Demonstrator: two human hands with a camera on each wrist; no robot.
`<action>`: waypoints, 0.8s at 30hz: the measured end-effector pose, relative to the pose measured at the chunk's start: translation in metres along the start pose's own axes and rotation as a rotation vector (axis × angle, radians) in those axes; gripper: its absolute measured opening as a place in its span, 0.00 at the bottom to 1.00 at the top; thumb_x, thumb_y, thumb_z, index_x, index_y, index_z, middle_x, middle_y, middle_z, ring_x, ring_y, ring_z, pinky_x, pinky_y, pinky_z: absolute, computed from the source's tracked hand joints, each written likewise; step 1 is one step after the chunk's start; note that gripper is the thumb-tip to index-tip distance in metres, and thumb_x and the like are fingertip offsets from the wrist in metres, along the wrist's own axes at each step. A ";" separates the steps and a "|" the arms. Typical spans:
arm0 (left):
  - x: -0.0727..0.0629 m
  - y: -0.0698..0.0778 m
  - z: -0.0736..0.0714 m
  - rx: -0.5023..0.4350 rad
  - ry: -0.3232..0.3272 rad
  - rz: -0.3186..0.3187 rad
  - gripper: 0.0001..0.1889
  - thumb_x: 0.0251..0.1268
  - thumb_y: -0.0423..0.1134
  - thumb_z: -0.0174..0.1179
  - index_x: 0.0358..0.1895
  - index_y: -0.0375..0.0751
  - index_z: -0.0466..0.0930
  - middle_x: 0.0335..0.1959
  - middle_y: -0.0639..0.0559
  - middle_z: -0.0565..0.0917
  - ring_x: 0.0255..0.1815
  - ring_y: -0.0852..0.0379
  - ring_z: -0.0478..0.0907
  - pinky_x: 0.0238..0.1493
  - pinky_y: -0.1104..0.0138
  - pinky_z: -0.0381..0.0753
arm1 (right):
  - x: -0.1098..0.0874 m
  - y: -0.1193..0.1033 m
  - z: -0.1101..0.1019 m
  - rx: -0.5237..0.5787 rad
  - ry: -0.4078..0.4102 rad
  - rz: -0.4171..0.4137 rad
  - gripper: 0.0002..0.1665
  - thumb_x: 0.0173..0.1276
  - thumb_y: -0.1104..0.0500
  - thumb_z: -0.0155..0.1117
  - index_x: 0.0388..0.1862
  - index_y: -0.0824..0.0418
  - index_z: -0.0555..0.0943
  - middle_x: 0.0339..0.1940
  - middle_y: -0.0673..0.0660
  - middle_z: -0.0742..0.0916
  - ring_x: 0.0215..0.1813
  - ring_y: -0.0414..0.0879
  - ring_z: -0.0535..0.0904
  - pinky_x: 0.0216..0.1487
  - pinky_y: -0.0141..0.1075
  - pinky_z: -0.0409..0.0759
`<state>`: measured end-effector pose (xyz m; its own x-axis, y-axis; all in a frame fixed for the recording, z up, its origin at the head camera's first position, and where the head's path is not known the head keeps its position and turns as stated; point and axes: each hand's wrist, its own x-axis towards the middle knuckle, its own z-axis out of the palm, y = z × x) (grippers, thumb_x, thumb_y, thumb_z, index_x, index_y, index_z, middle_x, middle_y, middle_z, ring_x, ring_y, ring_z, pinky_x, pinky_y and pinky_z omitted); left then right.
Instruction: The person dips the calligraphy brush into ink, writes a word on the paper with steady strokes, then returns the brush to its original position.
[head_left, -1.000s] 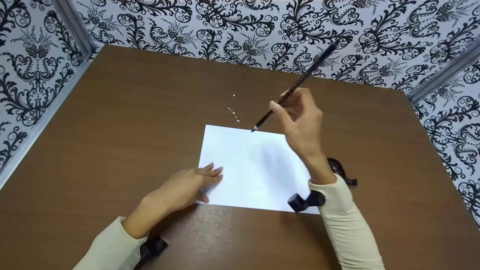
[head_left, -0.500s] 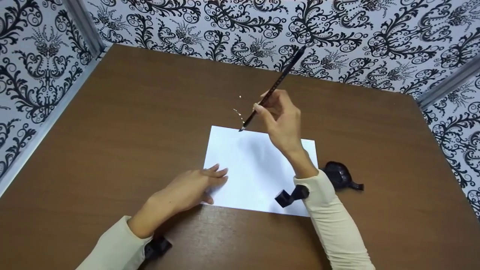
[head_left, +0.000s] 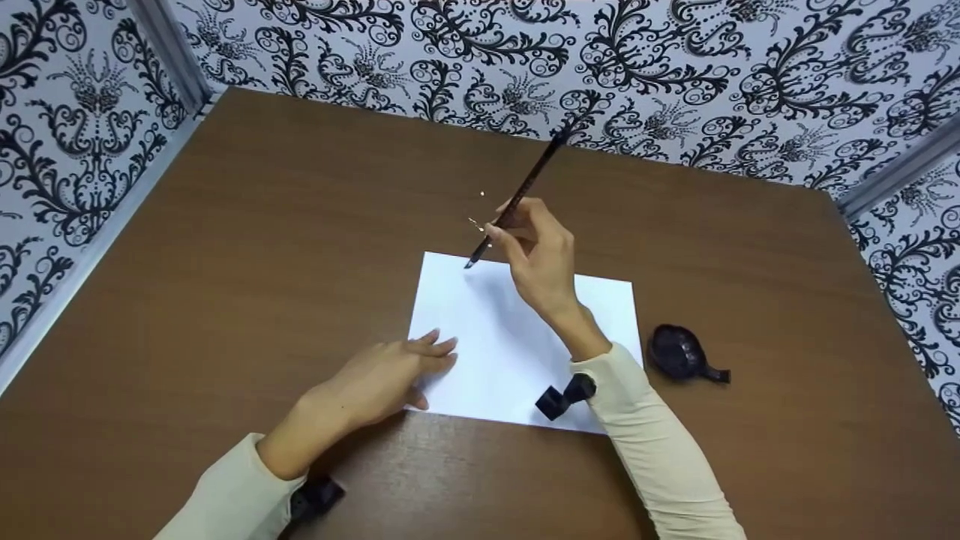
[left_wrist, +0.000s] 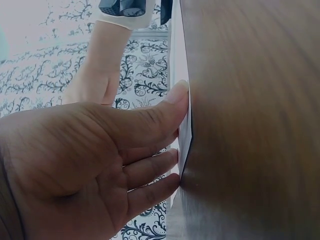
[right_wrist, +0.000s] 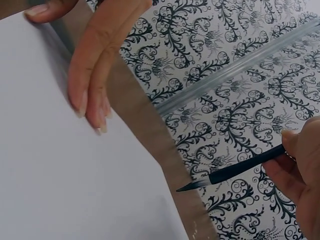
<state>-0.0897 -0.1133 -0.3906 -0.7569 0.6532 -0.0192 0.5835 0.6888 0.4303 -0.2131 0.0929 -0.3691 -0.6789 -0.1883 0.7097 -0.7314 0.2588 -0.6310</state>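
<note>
A white sheet of paper [head_left: 480, 330] lies on the brown table. My left hand [head_left: 375, 379] rests on its left edge, fingers spread and fairly straight; the left wrist view has its thumb [left_wrist: 175, 95] at the paper's near edge. My right hand [head_left: 547, 262] pinches a long dark brush [head_left: 532, 176] between thumb and fingers. The brush leans, its handle end up and to the right. Pale bristles [right_wrist: 197, 184] with a dark point show in the right wrist view. In the head view the point overlaps the paper just inside its far edge, near the far-left corner.
A small black dish with a short handle [head_left: 679, 352] stands right of the paper. Several tiny light specks [head_left: 482, 193] lie beyond its far edge. Patterned wall panels [head_left: 360, 60] border the table at the back and sides. Each wrist carries a black camera.
My right hand has moved left and slightly nearer with the brush, its point shifting toward the far-left corner of the paper. The black dish now shows fully. My left hand stays put.
</note>
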 end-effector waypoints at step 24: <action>0.001 0.001 -0.001 -0.032 -0.026 -0.027 0.33 0.51 0.39 0.69 0.63 0.37 0.73 0.68 0.47 0.68 0.69 0.45 0.63 0.57 0.46 0.71 | -0.008 0.009 0.010 -0.014 0.030 0.035 0.13 0.61 0.64 0.67 0.43 0.68 0.76 0.35 0.58 0.84 0.38 0.46 0.85 0.37 0.35 0.82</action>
<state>-0.0903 -0.1124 -0.3899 -0.7641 0.6427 -0.0543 0.5528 0.6960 0.4583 -0.2149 0.0871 -0.3837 -0.7013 -0.1501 0.6969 -0.7063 0.2782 -0.6509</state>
